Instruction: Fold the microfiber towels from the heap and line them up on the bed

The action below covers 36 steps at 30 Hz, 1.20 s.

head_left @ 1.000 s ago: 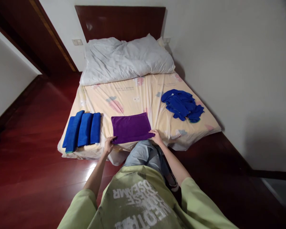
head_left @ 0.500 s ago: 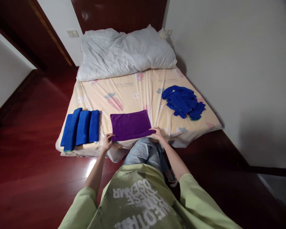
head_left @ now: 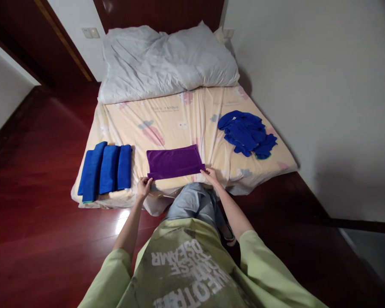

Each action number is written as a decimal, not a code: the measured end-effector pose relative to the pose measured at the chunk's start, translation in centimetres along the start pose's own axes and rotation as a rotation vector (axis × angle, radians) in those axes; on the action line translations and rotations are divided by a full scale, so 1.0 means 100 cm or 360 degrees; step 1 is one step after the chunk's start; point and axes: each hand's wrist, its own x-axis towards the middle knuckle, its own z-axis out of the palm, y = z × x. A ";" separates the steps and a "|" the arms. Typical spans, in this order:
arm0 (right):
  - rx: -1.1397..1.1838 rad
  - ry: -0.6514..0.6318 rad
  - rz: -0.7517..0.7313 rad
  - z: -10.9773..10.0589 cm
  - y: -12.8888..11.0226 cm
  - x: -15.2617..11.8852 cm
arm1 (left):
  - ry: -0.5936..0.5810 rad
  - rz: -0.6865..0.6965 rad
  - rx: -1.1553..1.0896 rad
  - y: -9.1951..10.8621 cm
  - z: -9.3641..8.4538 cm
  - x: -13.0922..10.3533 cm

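A purple cloth (head_left: 174,161) lies flat near the front edge of the bed, its near edge turned up in a narrow fold. My left hand (head_left: 144,186) pinches the near left corner. At the near right corner, my right hand (head_left: 209,174) has its fingers closed on the cloth's edge. Left of the purple cloth, several folded blue cloths (head_left: 108,170) sit side by side, some overlapping. A crumpled heap of blue cloth (head_left: 248,133) rests on the right part of the bed.
The bed (head_left: 167,122) has a cream sheet with carrot prints. A bunched white quilt (head_left: 170,62) lies at its head, against a dark headboard (head_left: 160,15). A white wall (head_left: 308,94) stands at the right, and dark red floor (head_left: 45,205) shows at the left.
Both hands have brought the near edge of the purple cloth slightly forward and over, so the cloth looks narrower from front to back. The view has shifted a little.
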 end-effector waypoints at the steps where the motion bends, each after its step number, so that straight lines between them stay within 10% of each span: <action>1: -0.0002 0.0022 0.0003 0.001 0.001 0.001 | 0.0020 -0.0032 0.0013 0.001 0.000 0.001; 23: -0.0226 0.0283 0.0289 0.013 -0.018 0.008 | 0.0123 -0.0403 0.0071 0.019 0.004 0.010; 31: -0.0656 0.0432 -0.0356 0.005 -0.034 -0.016 | 0.0188 0.0380 0.0326 0.027 -0.003 -0.013; 36: -0.1101 -0.0107 -0.0779 -0.001 -0.053 -0.030 | -0.0248 0.0953 0.0597 0.032 0.002 -0.008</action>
